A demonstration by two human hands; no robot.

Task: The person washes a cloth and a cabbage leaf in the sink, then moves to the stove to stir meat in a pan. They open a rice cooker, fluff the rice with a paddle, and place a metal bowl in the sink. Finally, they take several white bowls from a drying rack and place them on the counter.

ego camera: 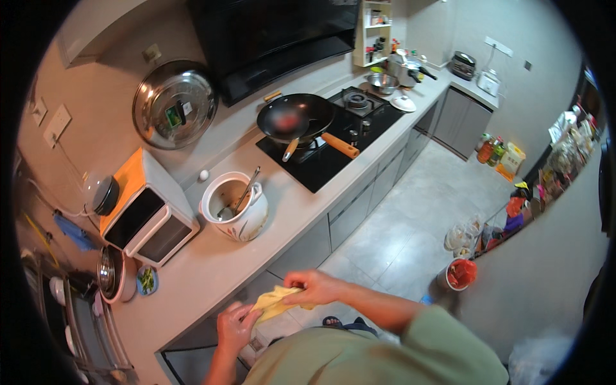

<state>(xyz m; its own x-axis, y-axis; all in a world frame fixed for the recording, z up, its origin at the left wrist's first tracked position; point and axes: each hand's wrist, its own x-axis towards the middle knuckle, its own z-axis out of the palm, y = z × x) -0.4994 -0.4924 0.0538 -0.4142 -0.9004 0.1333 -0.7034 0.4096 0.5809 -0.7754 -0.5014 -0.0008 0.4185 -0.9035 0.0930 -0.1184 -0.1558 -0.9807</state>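
Observation:
A crumpled yellow cloth (274, 304) is stretched between my two hands, in front of my body and beyond the counter's front edge. My left hand (236, 323) pinches its left end between thumb and fingers. The other end is in my right hand (314, 290), whose fingers curl over the folds. On the counter ahead stands a white ceramic pot (240, 224) with a metal ladle (248, 188) leaning inside it. Farther off, a black wok (315, 108) sits on the gas hob (313, 168); something reddish inside the wok is blurred.
A white countertop oven (178, 231) and a small blue dish of greens (147, 280) stand at the left. An egg (204, 174) lies near the wall. A large metal lid (144, 103) leans there. On the floor at right is a bin with a red liner (461, 274).

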